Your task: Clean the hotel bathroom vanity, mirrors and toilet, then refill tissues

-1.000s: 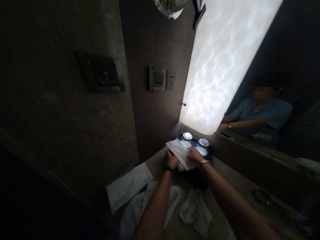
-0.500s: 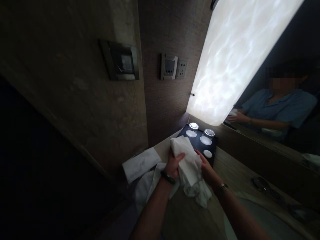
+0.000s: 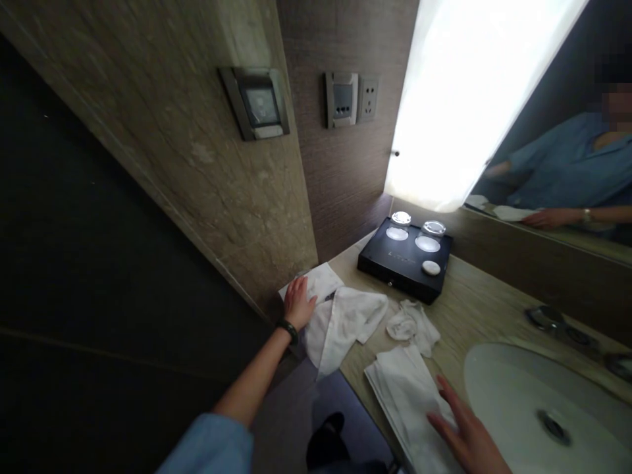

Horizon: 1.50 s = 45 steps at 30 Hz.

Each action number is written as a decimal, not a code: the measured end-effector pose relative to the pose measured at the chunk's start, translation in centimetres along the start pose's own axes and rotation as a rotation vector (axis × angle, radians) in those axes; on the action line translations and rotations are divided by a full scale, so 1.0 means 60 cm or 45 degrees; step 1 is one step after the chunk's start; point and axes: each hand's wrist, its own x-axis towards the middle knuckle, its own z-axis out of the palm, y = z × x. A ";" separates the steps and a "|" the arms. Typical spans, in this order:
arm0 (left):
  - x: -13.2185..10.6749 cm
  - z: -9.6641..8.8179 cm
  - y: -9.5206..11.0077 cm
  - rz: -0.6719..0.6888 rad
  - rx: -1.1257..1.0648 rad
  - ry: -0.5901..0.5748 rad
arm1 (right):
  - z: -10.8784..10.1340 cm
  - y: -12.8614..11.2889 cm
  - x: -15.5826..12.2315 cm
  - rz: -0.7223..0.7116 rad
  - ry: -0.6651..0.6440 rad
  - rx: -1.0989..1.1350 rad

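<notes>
My left hand (image 3: pixel 298 301) lies flat with fingers spread on a white towel (image 3: pixel 316 284) at the counter's left end, against the stone wall. A larger white towel (image 3: pixel 345 322) hangs over the counter edge beside it. My right hand (image 3: pixel 467 434) rests open on a folded white cloth (image 3: pixel 402 395) near the front edge, left of the sink (image 3: pixel 533 401). A crumpled small cloth (image 3: pixel 412 326) lies between the two towels.
A black tray (image 3: pixel 395 263) with two glasses and a small soap stands at the back by the lit panel. Sockets and a wall panel (image 3: pixel 257 102) sit above. The mirror at right reflects a person in a blue shirt. Tap fittings (image 3: pixel 546 318) are behind the sink.
Both hands left the tray area. The folded cloth was carried down and laid near the sink under my right hand; my left hand moved left onto the towel by the wall.
</notes>
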 end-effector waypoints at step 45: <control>0.087 0.003 -0.118 0.227 -0.951 -0.056 | 0.289 -0.465 0.396 0.345 -0.101 0.729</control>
